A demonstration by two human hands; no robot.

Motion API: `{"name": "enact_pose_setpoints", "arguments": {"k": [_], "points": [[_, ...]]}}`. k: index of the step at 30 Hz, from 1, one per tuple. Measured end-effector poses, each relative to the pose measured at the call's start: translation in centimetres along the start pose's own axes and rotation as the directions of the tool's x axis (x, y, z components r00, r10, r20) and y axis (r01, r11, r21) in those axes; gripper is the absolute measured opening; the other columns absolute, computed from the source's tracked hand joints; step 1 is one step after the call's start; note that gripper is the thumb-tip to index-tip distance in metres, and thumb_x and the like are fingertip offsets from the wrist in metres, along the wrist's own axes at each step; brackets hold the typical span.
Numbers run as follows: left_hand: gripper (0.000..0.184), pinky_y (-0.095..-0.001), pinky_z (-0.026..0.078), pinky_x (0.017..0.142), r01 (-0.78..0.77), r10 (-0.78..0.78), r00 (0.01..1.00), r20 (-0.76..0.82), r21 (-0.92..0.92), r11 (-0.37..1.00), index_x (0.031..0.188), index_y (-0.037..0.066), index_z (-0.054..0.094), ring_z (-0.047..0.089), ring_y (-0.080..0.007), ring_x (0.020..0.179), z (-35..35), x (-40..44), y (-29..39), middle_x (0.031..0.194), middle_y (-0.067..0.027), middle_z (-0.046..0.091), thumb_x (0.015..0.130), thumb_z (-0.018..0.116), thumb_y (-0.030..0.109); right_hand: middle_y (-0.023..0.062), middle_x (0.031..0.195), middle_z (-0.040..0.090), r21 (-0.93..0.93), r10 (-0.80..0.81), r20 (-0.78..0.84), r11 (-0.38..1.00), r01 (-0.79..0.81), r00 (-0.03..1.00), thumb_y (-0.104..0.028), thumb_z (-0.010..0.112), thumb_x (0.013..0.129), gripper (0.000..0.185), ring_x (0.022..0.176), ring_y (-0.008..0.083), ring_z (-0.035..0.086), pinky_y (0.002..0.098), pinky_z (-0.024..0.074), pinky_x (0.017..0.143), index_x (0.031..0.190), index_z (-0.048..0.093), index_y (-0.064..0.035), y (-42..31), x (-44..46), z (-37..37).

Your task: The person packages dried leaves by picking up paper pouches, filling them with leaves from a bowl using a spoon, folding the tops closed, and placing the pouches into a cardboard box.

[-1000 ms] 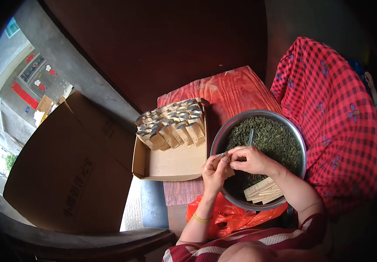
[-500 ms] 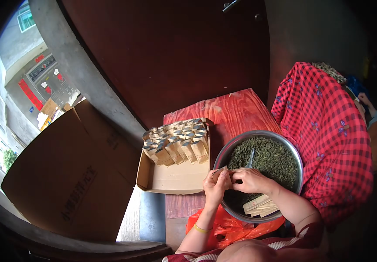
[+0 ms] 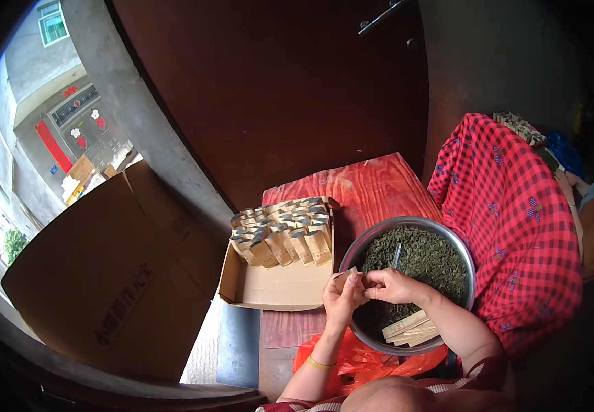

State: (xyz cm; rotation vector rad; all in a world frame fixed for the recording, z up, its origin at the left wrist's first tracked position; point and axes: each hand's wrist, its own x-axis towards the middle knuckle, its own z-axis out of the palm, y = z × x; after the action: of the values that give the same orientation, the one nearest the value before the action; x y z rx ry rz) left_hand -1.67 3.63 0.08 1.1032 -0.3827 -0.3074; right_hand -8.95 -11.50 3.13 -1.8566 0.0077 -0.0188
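Note:
My left hand point(image 3: 340, 302) is closed round a small brown paper packet point(image 3: 350, 275), mostly hidden by the fingers, over the left rim of a steel basin point(image 3: 473, 275). My right hand point(image 3: 394, 285) meets it there, fingers pinched at the packet's right side. Dark green dried leaves point(image 3: 434, 254) fill much of the basin. A spoon point(image 3: 397, 255) stands tilted in the leaves. Several flat paper packets point(image 3: 410, 328) lie fanned out at the basin's near side, below my right forearm.
A shallow cardboard box point(image 3: 276, 295) holds rows of upright filled packets point(image 3: 290, 240) on a red wooden table point(image 3: 372, 182). A large carton flap point(image 3: 104, 275) stands at left. Red checked cloth point(image 3: 510, 213) drapes at right; another person's arm point(image 3: 572, 189) shows behind it. A red plastic bag point(image 3: 352, 364) lies below.
The view has tilted slightly up, so the table, box and basin sit lower in the picture. Both hands stay together at the packet, with only small finger shifts.

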Motion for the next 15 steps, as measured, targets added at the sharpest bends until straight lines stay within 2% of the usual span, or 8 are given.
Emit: {"name": "enact_pose_setpoints", "arguments": {"k": [1,2,4,5,6,8,11,15], "points": [[0.013,-0.0238,0.051,0.074,0.004,-0.004,1.000,0.002,-0.001,1.000,0.095,0.000,0.065,0.064,-0.0090,0.082,-0.08,0.03,-0.16,0.092,-0.0072,0.072,0.094,0.067,0.012,0.0122,0.080,0.068,-0.156,-0.001,0.047,0.988,0.008,0.999,-0.012,0.068,0.086,0.017,0.075,0.0176,0.067,0.0352,0.0523,0.070,0.093,0.064,0.0025,-0.21,0.00,-0.18],[0.013,-0.0238,0.051,0.074,0.002,-0.002,1.000,0.004,-0.001,1.000,0.095,0.000,0.065,0.064,-0.0090,0.082,-0.21,0.06,-0.30,0.092,-0.0072,0.072,0.094,0.067,0.012,0.0122,0.080,0.068,-0.157,-0.003,0.045,0.988,0.010,0.999,-0.012,0.068,0.086,0.017,0.075,0.0176,0.067,0.0352,0.0523,0.070,0.093,0.064,0.0025,-0.25,0.00,-0.20],[0.014,-0.0293,0.053,0.080,-0.010,0.009,1.000,0.028,0.020,1.000,0.094,-0.003,0.063,0.064,-0.0144,0.083,-0.45,0.14,-0.48,0.090,-0.0107,0.069,0.093,0.067,0.010,0.0132,0.077,0.068,-0.318,-0.094,-0.001,0.944,0.088,0.996,-0.013,0.067,0.087,0.015,0.072,0.0220,0.067,0.0353,0.0520,0.069,0.090,0.066,0.0018,-0.18,-0.05,-0.04],[0.014,-0.0293,0.053,0.080,-0.011,0.010,1.000,0.029,0.021,1.000,0.094,-0.003,0.063,0.064,-0.0144,0.083,-0.39,0.13,-0.46,0.090,-0.0107,0.069,0.093,0.067,0.010,0.0180,0.079,0.068,-0.307,-0.099,-0.008,0.947,0.092,0.995,-0.013,0.066,0.085,0.015,0.074,0.0299,0.069,0.0385,0.0524,0.069,0.090,0.067,0.0009,0.10,0.01,0.05],[0.013,-0.0291,0.053,0.079,-0.023,0.022,1.000,0.021,0.028,0.999,0.093,-0.003,0.063,0.064,-0.0136,0.082,-0.31,0.08,-0.45,0.089,-0.0098,0.069,0.094,0.067,0.010,0.0180,0.079,0.068,-0.306,-0.100,-0.008,0.947,0.093,0.995,-0.013,0.066,0.085,0.015,0.074,0.0299,0.069,0.0385,0.0524,0.069,0.090,0.067,0.0009,-0.09,-0.03,0.01],[0.013,-0.0289,0.053,0.079,-0.034,0.034,0.999,0.013,0.036,0.999,0.093,-0.003,0.062,0.063,-0.0129,0.081,-0.17,-0.03,-0.24,0.087,-0.0088,0.068,0.094,0.067,0.009,0.0211,0.080,0.067,-0.333,-0.043,0.003,0.942,0.042,0.999,-0.018,0.064,0.084,0.018,0.077,0.0366,0.068,0.0429,0.0527,0.070,0.089,0.066,-0.0005,-0.66,-0.20,-0.11],[0.013,-0.0281,0.052,0.077,0.032,-0.035,0.999,0.023,0.102,0.994,0.092,-0.002,0.062,0.062,-0.0114,0.080,-0.21,-0.09,-0.14,0.086,-0.0075,0.068,0.094,0.066,0.010,0.0223,0.080,0.067,-0.422,-0.084,-0.006,0.904,0.074,0.996,-0.019,0.063,0.083,0.018,0.079,0.0399,0.067,0.0451,0.0531,0.071,0.087,0.066,-0.0017,-0.39,-0.39,0.08],[0.014,-0.0248,0.051,0.075,0.040,-0.050,0.993,0.103,0.097,0.995,0.095,-0.001,0.063,0.061,-0.0091,0.079,-0.78,0.07,-0.82,0.086,-0.0049,0.067,0.094,0.067,0.012,0.0199,0.079,0.066,-0.501,-0.159,0.029,0.852,0.152,0.987,-0.016,0.066,0.080,0.015,0.077,0.0377,0.066,0.0442,0.0532,0.070,0.083,0.068,-0.0012,0.28,-0.23,0.06]]}}
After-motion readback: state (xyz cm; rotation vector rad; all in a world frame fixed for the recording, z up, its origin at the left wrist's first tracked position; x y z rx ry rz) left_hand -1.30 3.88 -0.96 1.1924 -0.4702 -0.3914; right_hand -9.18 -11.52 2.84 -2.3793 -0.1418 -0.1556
